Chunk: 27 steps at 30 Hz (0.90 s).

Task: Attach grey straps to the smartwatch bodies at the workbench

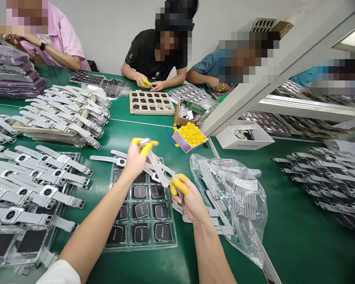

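I saw my left hand (136,157), yellow cots on the fingertips, pinching a watch body (144,142) at its top. A grey strap (158,167) ran from it toward 5 o'clock to my right hand (189,197), whose capped fingers closed on the strap's lower end. Both hung over a clear tray (142,213) of dark watch bodies. A plastic bag (233,193) of straps lay at 3 o'clock, the green table (298,236) beneath.

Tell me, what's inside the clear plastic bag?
The clear plastic bag holds grey watch straps, some spilling out beside the right hand. Those deeper inside are blurred by crinkled plastic.
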{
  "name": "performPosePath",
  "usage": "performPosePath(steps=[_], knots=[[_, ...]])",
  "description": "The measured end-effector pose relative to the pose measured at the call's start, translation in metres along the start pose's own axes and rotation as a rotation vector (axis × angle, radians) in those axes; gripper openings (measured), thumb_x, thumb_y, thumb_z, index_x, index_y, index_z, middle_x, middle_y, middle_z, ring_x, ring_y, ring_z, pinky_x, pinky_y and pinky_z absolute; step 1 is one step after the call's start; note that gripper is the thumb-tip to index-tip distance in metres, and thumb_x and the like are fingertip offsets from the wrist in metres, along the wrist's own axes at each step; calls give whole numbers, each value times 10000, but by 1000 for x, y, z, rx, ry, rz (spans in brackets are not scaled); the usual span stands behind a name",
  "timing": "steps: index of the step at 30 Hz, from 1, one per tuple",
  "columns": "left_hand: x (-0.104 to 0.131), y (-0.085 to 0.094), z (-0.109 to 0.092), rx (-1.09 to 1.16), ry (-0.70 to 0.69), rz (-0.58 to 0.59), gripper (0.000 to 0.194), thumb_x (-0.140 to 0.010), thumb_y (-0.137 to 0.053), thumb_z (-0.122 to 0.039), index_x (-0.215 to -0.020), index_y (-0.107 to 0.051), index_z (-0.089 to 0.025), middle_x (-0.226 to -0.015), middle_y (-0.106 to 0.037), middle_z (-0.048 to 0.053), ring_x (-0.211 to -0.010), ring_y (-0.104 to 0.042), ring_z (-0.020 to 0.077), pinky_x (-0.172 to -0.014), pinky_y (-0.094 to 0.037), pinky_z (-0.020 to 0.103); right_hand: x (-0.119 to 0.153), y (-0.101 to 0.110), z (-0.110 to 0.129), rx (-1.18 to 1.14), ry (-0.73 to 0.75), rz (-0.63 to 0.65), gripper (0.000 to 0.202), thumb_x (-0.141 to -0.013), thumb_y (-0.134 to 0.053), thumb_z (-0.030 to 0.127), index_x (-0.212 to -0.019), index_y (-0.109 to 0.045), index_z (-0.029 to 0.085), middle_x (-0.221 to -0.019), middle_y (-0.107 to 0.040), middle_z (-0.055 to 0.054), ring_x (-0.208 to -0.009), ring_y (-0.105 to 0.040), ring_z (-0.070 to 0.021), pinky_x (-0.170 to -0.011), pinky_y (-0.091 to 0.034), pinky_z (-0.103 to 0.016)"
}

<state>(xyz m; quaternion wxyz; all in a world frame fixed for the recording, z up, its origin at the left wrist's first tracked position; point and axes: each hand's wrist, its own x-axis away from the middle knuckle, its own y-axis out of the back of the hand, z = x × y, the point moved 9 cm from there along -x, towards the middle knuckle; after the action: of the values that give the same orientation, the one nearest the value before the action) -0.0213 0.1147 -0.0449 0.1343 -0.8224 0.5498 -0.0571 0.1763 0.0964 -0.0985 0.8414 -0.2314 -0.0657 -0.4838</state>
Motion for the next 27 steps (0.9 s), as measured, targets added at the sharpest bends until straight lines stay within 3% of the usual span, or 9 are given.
performPosePath(steps=[3,6,8,13,18,23,27], knots=[[16,-40,13,-307,-28,355,197,-964,-560,-271,-1140,-607,-194,-1202,-748,108,-798,-753,191,-699,-622,330,1,3,10,-62,138,-81,375,-845,-809,537,-941,-606,238,-662,-574,68,-439,-363,-58,-460,-375,-211],[39,-73,18,-636,-238,592,394,-887,-497,-85,-1223,-670,-194,-1256,-718,101,-1145,-687,243,-1012,-566,407,1,-4,9,-77,150,-50,368,-839,-811,530,-937,-626,228,-603,-538,72,-430,-348,-63,-429,-317,-199],[48,-82,19,-750,-315,669,512,-854,-459,-38,-1304,-649,-191,-1271,-688,104,-1209,-643,249,-1064,-533,412,1,-8,7,-78,139,-19,368,-824,-822,521,-874,-627,213,-556,-509,73,-419,-330,-61,-411,-281,-191],[52,-83,15,-825,-352,747,538,-876,-410,-38,-1345,-627,-190,-1245,-653,107,-1169,-635,236,-1029,-538,366,2,-8,6,-111,120,-6,388,-821,-822,513,-768,-588,208,-482,-441,83,-393,-265,-54,-377,-221,-177],[51,-83,20,-885,-321,716,499,-918,-383,-74,-1354,-606,-172,-1282,-643,132,-1177,-630,261,-1037,-532,412,2,-7,10,-172,136,-27,351,-845,-807,448,-762,-561,211,-508,-420,83,-410,-246,-52,-375,-223,-162],[52,-84,23,-853,-278,723,482,-951,-367,-115,-1378,-584,-169,-1249,-613,131,-1167,-617,251,-1041,-526,398,0,-11,12,-278,132,2,327,-853,-796,419,-750,-570,207,-520,-378,91,-414,-203,-51,-364,-214,-155],[56,-86,14,-798,-247,773,444,-1011,-354,-215,-1401,-564,-183,-1207,-591,109,-1126,-612,232,-1047,-513,377,-1,-11,12,-317,124,13,368,-859,-792,424,-713,-531,210,-511,-350,97,-410,-170,-46,-360,-196,-154]])
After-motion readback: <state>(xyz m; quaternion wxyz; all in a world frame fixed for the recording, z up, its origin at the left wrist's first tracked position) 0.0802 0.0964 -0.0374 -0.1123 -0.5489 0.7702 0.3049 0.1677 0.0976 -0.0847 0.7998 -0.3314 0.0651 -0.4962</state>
